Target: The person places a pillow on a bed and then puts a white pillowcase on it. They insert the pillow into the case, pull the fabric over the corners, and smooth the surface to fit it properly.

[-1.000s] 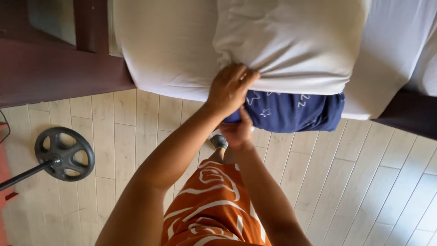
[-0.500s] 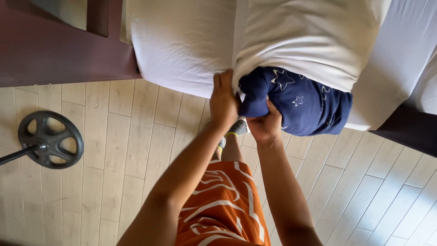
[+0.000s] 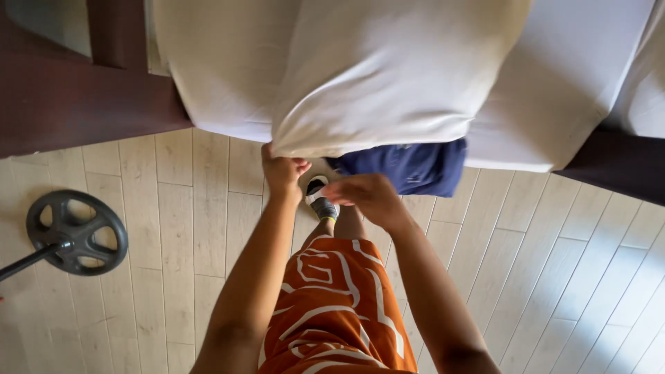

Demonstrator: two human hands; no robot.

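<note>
The left hand [image 3: 282,170] has its fingers curled tight on the lower open edge of the white pillowcase [image 3: 388,83], pinching the cloth at its corner; the right hand [image 3: 370,197] hangs just below, fingers bent loosely and holding nothing that shows, close under the navy pillow [image 3: 409,166] that pokes out of the case's mouth. By the look of it, the step in hand is working the case over the pillow, most of the pillow being already inside; the next move, I judge, calls for the right hand to take the other side of the opening so both edges can be drawn down evenly over the blue end, without the case twisting. The case is plain white, soft and full, creased where the fingers gather it; the pillow's exposed end is dark blue with a faint pale pattern. Case and pillow are held up over the pale plank floor [image 3: 194,228], in front of a white mattress [image 3: 554,90] on a dark wooden bed frame [image 3: 62,104]; a black weight plate [image 3: 76,232] lies on the floor to the left.
</note>
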